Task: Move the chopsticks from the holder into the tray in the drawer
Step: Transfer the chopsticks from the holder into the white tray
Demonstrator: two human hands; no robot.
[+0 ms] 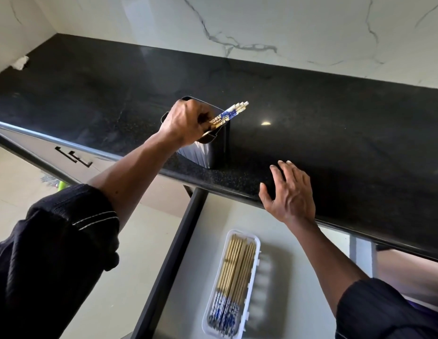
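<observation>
Dark ribbed sleeves point(54, 253) fill the lower corners, one on each forearm. Beyond them, the left hand point(186, 123) is closed around a small bunch of chopsticks point(229, 113), whose blue-and-white patterned ends stick out up and to the right of the fist. That hand sits right at the mouth of the black holder point(213, 150), which stands upright on the dark speckled counter point(335, 123) near its front edge; whether the lower ends of the sticks are inside the holder cannot be told, since the hand covers them.

The right hand point(290, 192) is empty, fingers spread, its palm over the counter's front edge, well apart from the holder.

Below the counter an open drawer point(188, 241) shows a pale floor, and in it lies a long white tray point(249, 289). A second batch of chopsticks point(234, 277) lies flat in the tray's left compartment (patterned ends toward the camera). The right compartment is too blurred to read.
</observation>
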